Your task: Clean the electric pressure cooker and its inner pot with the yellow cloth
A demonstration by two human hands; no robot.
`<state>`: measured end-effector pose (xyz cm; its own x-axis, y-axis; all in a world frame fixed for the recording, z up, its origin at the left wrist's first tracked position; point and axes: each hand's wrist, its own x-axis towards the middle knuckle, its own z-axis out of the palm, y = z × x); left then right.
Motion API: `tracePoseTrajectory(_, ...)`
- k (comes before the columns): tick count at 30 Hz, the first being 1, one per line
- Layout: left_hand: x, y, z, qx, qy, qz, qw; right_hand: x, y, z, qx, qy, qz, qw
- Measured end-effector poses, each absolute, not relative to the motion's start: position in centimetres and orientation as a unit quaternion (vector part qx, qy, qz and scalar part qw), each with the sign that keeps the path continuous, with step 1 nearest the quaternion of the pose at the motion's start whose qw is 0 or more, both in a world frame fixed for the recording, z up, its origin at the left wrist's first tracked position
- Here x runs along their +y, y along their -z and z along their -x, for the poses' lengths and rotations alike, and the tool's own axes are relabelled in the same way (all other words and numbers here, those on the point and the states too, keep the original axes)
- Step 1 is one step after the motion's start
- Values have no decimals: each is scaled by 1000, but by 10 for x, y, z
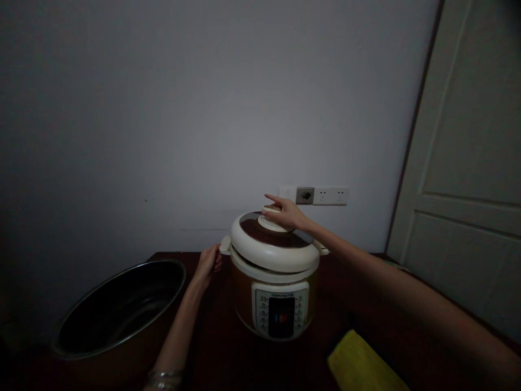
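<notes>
A white and brown electric pressure cooker (243, 293) stands on the dark table, its control panel facing me. Its white-rimmed lid (268, 255) sits on top, slightly tilted, with a dark gap beneath the rim. My right hand (287, 213) grips the knob (266, 222) at the lid's centre, index finger stretched out to the left. At the cooker's left side, my left hand (208, 262) has its fingers curled at the white side handle (225, 245), holding its outer end. The handle on the right is partly hidden behind my right forearm.
A large dark inner pot (122, 304) with a metal rim stands at the left. A folded yellow cloth (362, 364) lies at the front right. Behind the cooker are wall sockets (330, 196); a pale door (468, 163) is on the right.
</notes>
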<state>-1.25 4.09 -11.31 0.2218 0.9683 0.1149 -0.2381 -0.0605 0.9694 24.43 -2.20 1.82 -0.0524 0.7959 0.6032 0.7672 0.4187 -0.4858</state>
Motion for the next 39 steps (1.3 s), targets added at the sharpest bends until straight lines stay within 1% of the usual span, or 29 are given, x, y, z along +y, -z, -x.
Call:
tracePoseTrajectory(6,36,110,13,354,-523,-516,578,-22,-17,-244,-727,-3,529,437)
tracePoseTrajectory(23,36,110,13,356,-521,-514,582,-18,-13,-240,-724,19,545,422)
tracePoseTrajectory(39,39,111,12,361,-524,-517,573,-17,-7,-236,-742,21,543,392)
